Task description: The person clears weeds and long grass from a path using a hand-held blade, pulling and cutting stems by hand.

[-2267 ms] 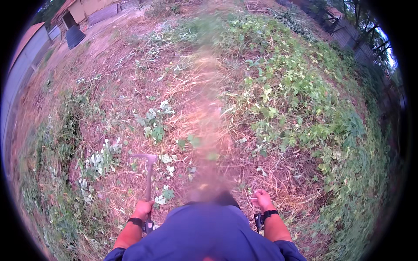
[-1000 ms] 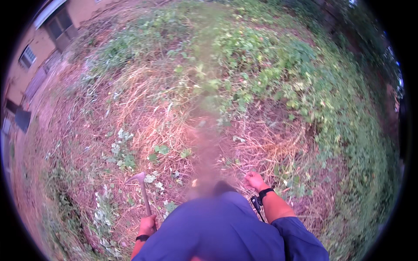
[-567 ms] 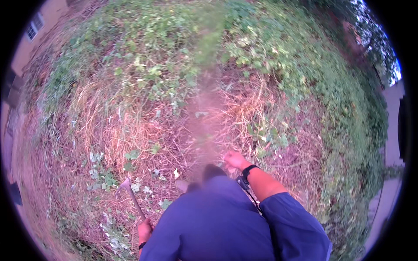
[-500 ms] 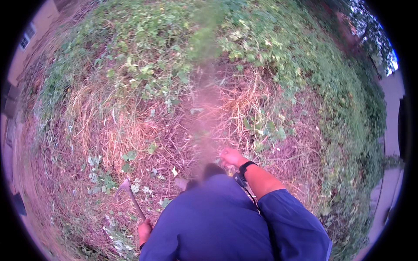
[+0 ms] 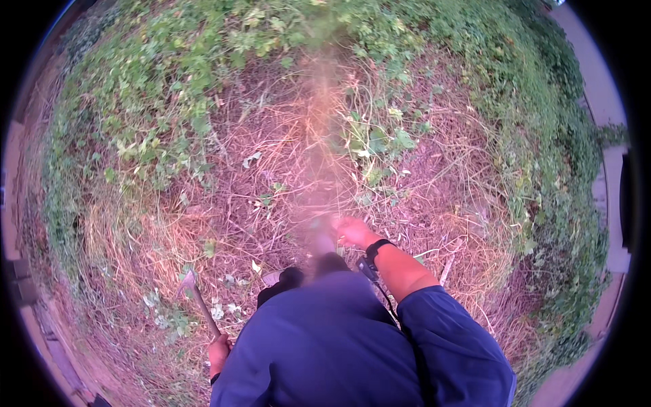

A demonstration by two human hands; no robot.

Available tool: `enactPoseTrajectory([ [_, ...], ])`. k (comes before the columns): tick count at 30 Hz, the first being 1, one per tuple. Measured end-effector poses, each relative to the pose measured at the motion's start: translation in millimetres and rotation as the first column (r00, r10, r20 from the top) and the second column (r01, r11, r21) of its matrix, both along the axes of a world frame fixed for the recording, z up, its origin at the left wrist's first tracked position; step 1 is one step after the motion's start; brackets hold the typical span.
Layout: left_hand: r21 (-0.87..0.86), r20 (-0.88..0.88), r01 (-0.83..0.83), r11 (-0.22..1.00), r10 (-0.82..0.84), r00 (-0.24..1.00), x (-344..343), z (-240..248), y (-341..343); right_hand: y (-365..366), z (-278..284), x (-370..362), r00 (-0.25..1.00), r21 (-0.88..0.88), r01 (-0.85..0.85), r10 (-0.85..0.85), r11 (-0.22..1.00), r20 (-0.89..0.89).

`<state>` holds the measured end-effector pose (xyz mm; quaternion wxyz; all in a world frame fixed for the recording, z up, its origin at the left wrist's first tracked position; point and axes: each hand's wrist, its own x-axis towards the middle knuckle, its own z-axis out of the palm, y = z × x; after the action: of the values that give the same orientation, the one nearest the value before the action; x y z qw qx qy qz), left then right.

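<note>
No packages, labels, signs or screens are showing anywhere in this view. Dry grass and green weeds are filling the ground all the way out to the picture's rim, and nothing printed or boxed is lying among them.

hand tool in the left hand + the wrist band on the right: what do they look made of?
Hand tool: the thin brown shaft looks like wood; the grey, dull head is probably metal, too small to be sure. Wrist band beside the right hand: matte black, likely rubber or plastic. The left hand grips the shaft.
</note>
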<state>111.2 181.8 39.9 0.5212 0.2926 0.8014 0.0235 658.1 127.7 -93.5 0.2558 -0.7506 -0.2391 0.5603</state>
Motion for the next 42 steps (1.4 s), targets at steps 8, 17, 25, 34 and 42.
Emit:
enactPoseTrajectory([
  [8, -0.034, 0.146, 0.045, 0.998, -0.039, 0.989, 106.6, 14.9, 33.0, -112.9, -36.4, 85.5, 0.93, -0.041, 0.359, -0.361, 0.932, -0.069],
  [17, 0.024, 0.137, 0.073, 0.997, -0.076, 0.988, 197.5, 24.0, 41.7, -164.2, -13.4, 116.5, 0.792, -0.244, 0.54, -0.585, 0.805, -0.176],
  [25, 0.247, 0.168, 0.303, 0.921, -0.348, 0.922, 299.7, 74.9, 69.2, -95.8, 35.8, 122.7, 0.881, -0.104, 0.38, -0.394, 0.919, -0.261],
  [34, 0.316, 0.282, 0.622, 0.716, -0.697, 0.659, 430.1, 106.2, 94.8, 49.5, 149.7, 81.3, 0.859, 0.397, 0.104, 0.118, 0.912, -0.498],
  [42, 0.547, 0.18, 0.772, 0.325, -0.946, 0.271, 529.2, 94.8, 118.6, 88.0, 147.3, 98.8, 0.731, 0.42, 0.483, -0.09, 0.769, -0.677],
])
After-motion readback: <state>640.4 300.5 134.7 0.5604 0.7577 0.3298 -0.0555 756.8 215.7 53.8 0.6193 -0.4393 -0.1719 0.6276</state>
